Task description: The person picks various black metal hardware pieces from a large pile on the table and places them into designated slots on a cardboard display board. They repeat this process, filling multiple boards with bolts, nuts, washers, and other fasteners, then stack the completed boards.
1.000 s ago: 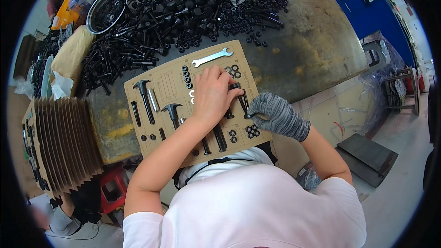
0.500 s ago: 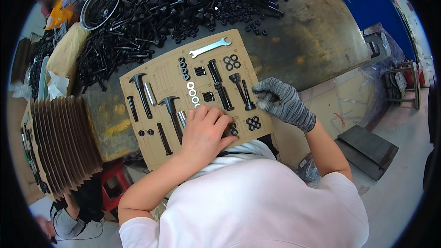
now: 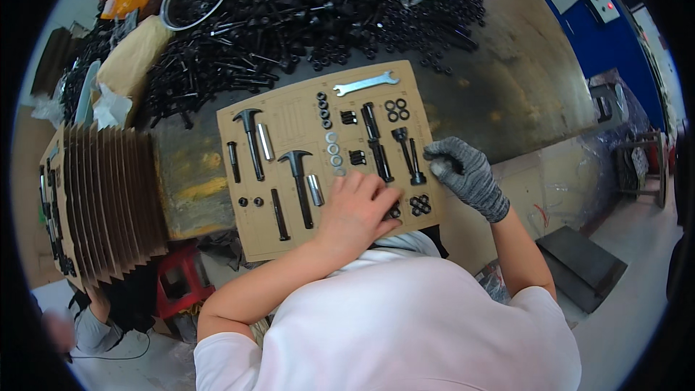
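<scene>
One brown board (image 3: 253,237) sits at the table's near edge, by the person's lap. On it I count one silver wrench (image 3: 366,83), two black T-shaped pieces (image 3: 297,181), two silver tubes (image 3: 314,190), four black nuts (image 3: 324,114) in a line, four black rings (image 3: 397,110) in a square and two small nuts (image 3: 250,202) at the lower left. The bare left hand (image 3: 356,210) lies palm down over the board's near edge; I can't tell if it grips anything. The gloved right hand (image 3: 467,177) is just beside the right edge, fingers bent, with a gap to the thumb.

The gray table (image 3: 517,98) has yellow and brown patches. A big pile of black bolts (image 3: 289,25) covers its far side. One red stool (image 3: 177,276) stands at the left, and a blue cabinet (image 3: 604,80) at the right.
</scene>
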A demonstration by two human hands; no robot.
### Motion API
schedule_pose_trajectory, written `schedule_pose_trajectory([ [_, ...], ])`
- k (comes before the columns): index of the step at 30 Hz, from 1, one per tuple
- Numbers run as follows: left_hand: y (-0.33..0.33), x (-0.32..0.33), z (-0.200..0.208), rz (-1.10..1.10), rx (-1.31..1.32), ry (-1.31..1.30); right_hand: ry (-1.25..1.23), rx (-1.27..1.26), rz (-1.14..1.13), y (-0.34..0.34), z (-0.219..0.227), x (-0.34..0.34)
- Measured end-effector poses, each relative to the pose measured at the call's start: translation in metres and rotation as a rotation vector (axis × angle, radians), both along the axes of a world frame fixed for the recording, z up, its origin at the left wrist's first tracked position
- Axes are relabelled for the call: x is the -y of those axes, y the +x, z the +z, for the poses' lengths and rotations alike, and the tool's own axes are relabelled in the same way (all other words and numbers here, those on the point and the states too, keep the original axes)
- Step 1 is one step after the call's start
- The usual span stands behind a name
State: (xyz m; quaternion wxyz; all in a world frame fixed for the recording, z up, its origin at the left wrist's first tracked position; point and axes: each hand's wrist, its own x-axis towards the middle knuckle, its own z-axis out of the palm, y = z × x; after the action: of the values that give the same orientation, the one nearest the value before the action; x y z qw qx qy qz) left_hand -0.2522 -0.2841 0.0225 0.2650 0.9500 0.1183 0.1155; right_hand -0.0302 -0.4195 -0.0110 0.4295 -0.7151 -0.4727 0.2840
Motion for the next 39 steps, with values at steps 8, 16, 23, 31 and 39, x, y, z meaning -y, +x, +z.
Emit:
schedule_pose_trajectory([
  [8,-0.002,0.002,-0.011,-0.007,-0.01,-0.08,-0.081,-0.057,-0.066,-0.003,0.008,-0.007],
  [16,-0.028,-0.083,0.031,0.165,0.262,0.048,0.078,-0.039,-0.049,0.002,0.037,-0.06],
  [23,-0.031,-0.247,-0.002,0.595,0.197,0.368,0.348,0.638,0.211,-0.051,0.042,-0.295],
  [31,-0.017,-0.283,-0.011,0.474,0.181,0.708,0.253,0.892,0.217,-0.043,0.02,-0.375],
  [39,-0.028,-0.263,-0.017,0.443,0.126,0.318,0.262,0.809,0.343,-0.058,0.08,-0.338],
])
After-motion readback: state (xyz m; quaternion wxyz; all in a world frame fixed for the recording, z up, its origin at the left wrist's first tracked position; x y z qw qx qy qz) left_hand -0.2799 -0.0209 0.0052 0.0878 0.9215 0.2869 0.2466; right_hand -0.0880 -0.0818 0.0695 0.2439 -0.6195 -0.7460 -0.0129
